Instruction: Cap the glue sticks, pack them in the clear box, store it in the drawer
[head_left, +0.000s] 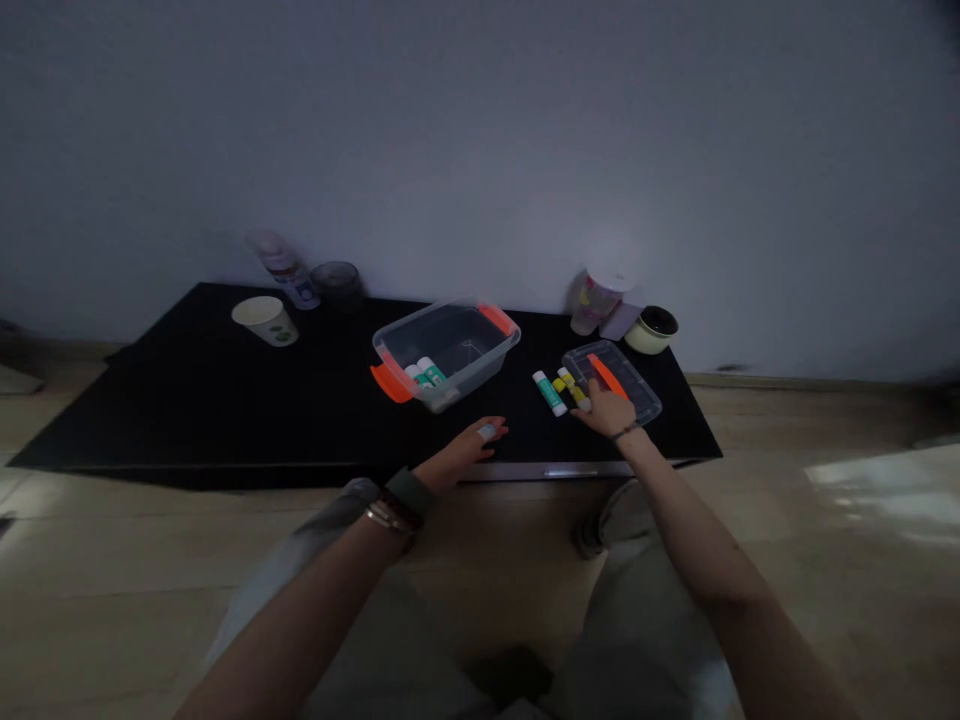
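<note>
My right hand (pixel 609 412) is at the right part of the black cabinet top, its thumb and fingers closed around the lower end of a small yellow-and-white glue stick (pixel 568 380). Left of it lies a green glue stick (pixel 550 393) with white ends. Under and behind the same hand is a clear lid (pixel 643 398) with an orange handle (pixel 607 376). My left hand (pixel 480 442) hovers by the front edge, fingers loosely apart and nothing in them. Beyond it stands a clear plastic box (pixel 480 372) with orange clips, holding white-and-green glue sticks (pixel 426 373).
A paper cup (pixel 267 322), a spray bottle (pixel 286 270) and a dark glass bowl (pixel 339 287) stand at the left back. On the right are a clear cup (pixel 598 300) and a cream pot (pixel 651 332). A wall (pixel 480 150) rises behind the cabinet top (pixel 225 410).
</note>
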